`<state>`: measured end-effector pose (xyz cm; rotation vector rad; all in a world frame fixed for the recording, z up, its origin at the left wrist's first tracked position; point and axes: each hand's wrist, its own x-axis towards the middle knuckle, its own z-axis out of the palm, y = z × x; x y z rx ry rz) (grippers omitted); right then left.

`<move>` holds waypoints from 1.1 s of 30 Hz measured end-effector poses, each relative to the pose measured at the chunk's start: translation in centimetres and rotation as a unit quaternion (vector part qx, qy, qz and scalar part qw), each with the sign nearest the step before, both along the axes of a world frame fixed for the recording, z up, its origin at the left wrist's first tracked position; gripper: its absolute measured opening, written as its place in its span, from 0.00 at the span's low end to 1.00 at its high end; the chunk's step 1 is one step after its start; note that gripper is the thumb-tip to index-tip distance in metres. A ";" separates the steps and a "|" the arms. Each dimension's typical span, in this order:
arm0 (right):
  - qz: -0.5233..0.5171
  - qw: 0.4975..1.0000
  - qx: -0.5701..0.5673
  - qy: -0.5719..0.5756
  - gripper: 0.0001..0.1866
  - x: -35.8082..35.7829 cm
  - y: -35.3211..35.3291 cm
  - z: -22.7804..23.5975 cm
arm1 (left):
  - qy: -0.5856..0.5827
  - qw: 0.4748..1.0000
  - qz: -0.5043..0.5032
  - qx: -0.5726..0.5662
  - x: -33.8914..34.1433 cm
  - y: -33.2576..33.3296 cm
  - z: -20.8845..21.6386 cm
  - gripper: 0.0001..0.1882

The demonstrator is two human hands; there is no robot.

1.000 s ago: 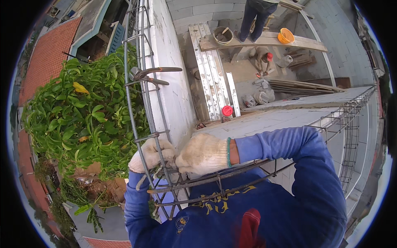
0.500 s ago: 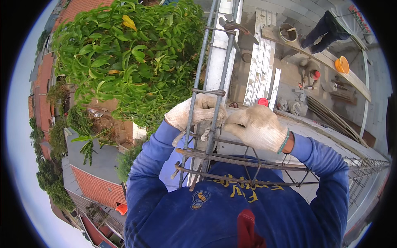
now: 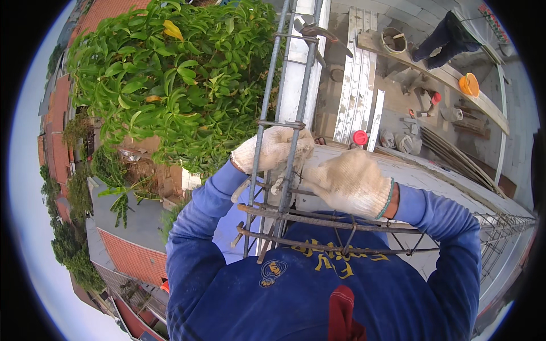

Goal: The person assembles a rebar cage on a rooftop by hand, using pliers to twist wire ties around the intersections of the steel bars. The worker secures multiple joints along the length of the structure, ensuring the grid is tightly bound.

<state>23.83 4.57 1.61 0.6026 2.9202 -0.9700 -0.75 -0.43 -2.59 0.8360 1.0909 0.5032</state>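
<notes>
Both hands wear pale knit work gloves and meet at a corner of a steel rebar cage [image 3: 282, 122] that runs along the top of a white block wall [image 3: 296, 85]. My left hand [image 3: 272, 149] is closed around a long bar of the cage. My right hand [image 3: 348, 181] is closed right beside it, on the same joint; what is in its fingers is hidden. A second run of rebar [image 3: 341, 224] crosses below the hands toward the right. Blue sleeves cover both forearms.
A leafy green tree [image 3: 176, 74] stands left of the wall, with red tiled roofs [image 3: 133, 258] far below. A bent hook tool [image 3: 313, 31] rests on the cage further along. Down on the right, another person [image 3: 441, 34] stands by planks, a bucket and an orange bowl.
The view has swung and tilted downward, so the tree and roofs now fill the left. Both hands stay together on the same rebar joint, with the right hand shifted slightly.
</notes>
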 end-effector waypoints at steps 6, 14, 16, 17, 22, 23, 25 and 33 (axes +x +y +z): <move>-0.009 0.997 0.029 0.075 0.08 0.0 -0.3 -1.4 | -0.009 0.999 0.019 0.033 -0.9 -1.1 -0.8 0.16; -0.033 0.999 0.027 0.010 0.16 0.1 -0.1 -1.3 | -0.028 1.000 0.006 0.010 -1.7 -1.5 -0.2 0.17; -0.012 0.999 0.025 -0.037 0.17 -0.3 0.2 -0.2 | -0.040 0.994 0.103 -0.019 -1.9 -2.4 -0.1 0.16; -0.001 0.999 0.014 -0.044 0.18 -0.4 0.4 -0.1 | -0.046 0.993 0.109 -0.015 -2.1 -2.8 -0.1 0.15; 0.044 0.995 -0.014 -0.088 0.25 -0.6 1.0 0.2 | -0.073 0.988 0.135 -0.011 -2.5 -3.5 0.8 0.10; 0.046 0.996 0.004 -0.081 0.25 -0.6 0.9 0.3 | -0.069 0.988 0.140 -0.013 -2.4 -3.5 1.0 0.09; 0.051 0.996 0.040 -0.067 0.26 -0.6 0.6 0.5 | -0.061 0.986 0.151 -0.017 -2.3 -3.5 1.3 0.09; 0.083 0.993 -0.026 -0.077 0.16 1.1 0.1 0.2 | -0.007 0.896 0.426 0.127 -10.9 -7.8 0.6 0.13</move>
